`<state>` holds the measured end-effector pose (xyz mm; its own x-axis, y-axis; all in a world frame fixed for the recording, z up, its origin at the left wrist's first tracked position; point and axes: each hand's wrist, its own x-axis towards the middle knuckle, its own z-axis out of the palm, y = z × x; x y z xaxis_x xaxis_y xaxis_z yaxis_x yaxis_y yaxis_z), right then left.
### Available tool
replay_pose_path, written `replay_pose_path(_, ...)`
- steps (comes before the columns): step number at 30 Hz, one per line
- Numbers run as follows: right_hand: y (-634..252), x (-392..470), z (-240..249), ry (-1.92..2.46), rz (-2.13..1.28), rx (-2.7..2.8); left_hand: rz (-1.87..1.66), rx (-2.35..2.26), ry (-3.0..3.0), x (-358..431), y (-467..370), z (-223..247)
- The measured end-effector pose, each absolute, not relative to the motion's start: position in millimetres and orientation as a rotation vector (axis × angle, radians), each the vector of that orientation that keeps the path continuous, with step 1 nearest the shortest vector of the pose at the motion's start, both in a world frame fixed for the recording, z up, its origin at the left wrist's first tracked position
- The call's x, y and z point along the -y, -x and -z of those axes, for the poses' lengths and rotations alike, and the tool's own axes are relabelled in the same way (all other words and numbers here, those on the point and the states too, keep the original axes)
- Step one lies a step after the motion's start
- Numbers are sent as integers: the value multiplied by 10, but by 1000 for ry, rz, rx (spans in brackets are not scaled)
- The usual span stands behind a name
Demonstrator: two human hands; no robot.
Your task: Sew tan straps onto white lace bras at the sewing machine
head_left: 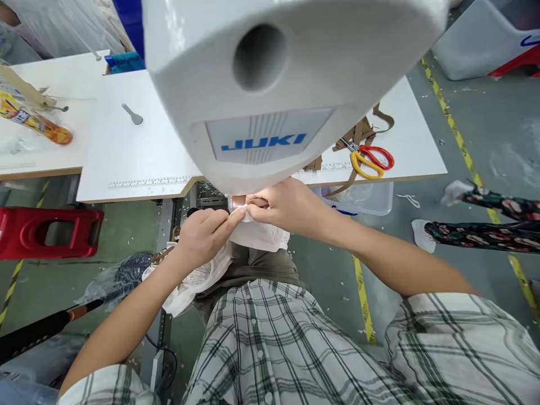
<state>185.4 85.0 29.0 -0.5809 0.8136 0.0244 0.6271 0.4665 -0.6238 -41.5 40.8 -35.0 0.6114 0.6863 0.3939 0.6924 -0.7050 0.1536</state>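
Note:
Just below the head of a white JUKI sewing machine, both hands meet over a piece of white fabric. My left hand is closed, pinching a thin white edge of the fabric between thumb and forefinger. Close beside it, my right hand has its fingers pressed together on the same edge. The fabric drapes from the machine down over my lap, with a lacy part hanging to the left. The machine head hides the needle area.
On the white table lie scissors with red and yellow handles, brown strips and a small metal tool. An orange drink bottle lies left. A red stool and a clear bin are below. Another person's legs show right.

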Motion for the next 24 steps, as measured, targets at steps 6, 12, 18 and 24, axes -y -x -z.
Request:
replay_pose_path(6, -1916, -802, -124, 1236, -734, 2363, 538, 1098, 2698, -405, 294, 260)
replay_pose_path(12, -1967, -558, 371, 1119, -131, 2128, 368, 1341, 2640, -325, 136, 81)
replay_pose_path(18, -1905, -457, 501, 1217, -314, 1986, 306, 864, 2775, -597, 382, 118)
replay_pose_path(24, -1960, -431, 626, 1150, -819, 1747, 372, 986, 2694, -548, 227, 75)
